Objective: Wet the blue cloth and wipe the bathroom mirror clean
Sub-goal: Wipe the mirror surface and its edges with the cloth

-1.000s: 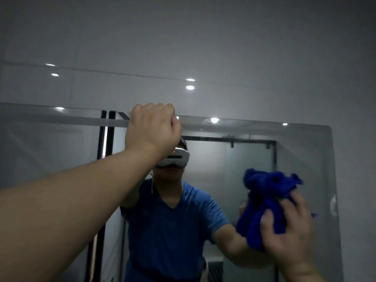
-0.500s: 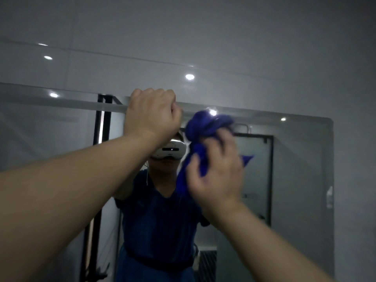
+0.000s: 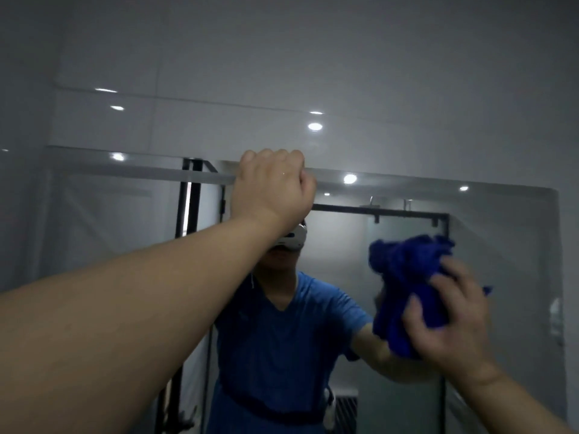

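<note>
The bathroom mirror [image 3: 501,245] fills the lower half of the view, its top edge running across the middle. My left hand [image 3: 271,187] is raised with its fingers curled over the mirror's top edge. My right hand [image 3: 451,321] grips a bunched blue cloth [image 3: 407,277] and presses it against the glass on the right side. The cloth sticks out above and to the left of my fingers. In the mirror I see the reflection of a person in a blue shirt with a white headset.
Glossy white wall tiles [image 3: 282,73] rise above the mirror, with ceiling lights glinting in them. The mirror reflects a black-framed glass shower door [image 3: 407,220] and a black door frame [image 3: 188,198]. The mirror's right edge [image 3: 559,277] meets the tiled wall.
My right hand swept the cloth from lower right up to the mirror's top centre, then back down to the right. My left hand stayed on the top edge.
</note>
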`<move>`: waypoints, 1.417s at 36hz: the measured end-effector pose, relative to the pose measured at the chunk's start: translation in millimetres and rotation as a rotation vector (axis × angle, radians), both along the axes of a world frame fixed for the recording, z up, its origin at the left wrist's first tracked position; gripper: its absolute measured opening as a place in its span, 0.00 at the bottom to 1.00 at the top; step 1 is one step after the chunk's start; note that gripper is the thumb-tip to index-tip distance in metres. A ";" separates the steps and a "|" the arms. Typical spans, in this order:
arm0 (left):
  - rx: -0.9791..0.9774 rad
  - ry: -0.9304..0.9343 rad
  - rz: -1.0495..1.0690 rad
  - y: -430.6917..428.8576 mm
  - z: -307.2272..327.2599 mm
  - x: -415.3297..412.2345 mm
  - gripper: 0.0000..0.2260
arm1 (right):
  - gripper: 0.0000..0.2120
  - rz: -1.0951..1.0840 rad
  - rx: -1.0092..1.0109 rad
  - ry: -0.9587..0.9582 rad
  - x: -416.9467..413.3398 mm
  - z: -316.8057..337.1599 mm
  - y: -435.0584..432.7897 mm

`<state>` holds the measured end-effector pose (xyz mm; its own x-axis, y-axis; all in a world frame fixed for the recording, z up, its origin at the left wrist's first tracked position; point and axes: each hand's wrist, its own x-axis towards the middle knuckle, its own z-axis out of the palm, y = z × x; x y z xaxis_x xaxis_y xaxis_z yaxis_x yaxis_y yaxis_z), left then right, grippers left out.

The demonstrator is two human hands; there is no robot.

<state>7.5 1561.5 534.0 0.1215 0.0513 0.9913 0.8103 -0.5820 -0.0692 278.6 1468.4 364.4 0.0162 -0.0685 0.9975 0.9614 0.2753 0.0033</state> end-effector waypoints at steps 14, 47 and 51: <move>-0.023 0.042 -0.061 -1.5 -3.1 -10.0 0.08 | 0.28 -0.044 -0.219 -0.151 -145.7 48.5 23.9; -0.213 0.420 0.059 -68.0 -155.6 -41.8 0.54 | 0.14 0.858 -0.646 0.245 -138.6 55.7 -16.9; -0.191 0.350 0.068 -70.3 -153.3 -16.4 0.46 | 0.19 0.730 -0.296 0.341 -113.6 53.6 -2.8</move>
